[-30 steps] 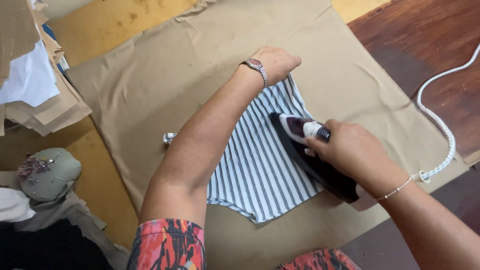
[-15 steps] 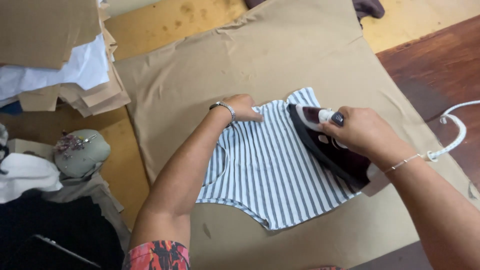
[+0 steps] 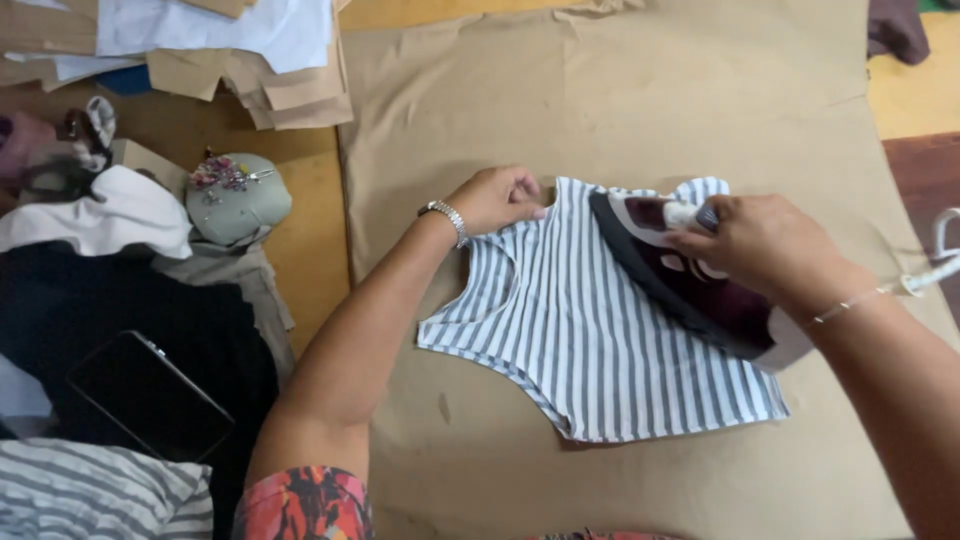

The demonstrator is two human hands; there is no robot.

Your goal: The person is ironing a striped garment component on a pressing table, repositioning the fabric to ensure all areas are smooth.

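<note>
- One striped garment (image 3: 600,340) is lying flat on one sheet of brown paper (image 3: 640,110), which is covering the tabletop (image 3: 300,215).
- The left hand (image 3: 497,198) is pinching the garment's upper edge, its grip closing narrowly on the cloth (a metal watch (image 3: 446,216) is sitting on that wrist).
- The right hand (image 3: 765,245) is wrapping its grip around the handle of one dark iron (image 3: 690,285), which is resting on the garment's right part, its tip pointing up-left.
- One white cord (image 3: 935,265) is running off to the right from the iron.
- One pincushion (image 3: 238,200) is sitting to the left of the paper, with pins standing in it.
- One dark tablet (image 3: 150,395) is lying on black cloth (image 3: 60,300) at lower left.
- A stack of paper pieces (image 3: 200,45) is lying at upper left.
</note>
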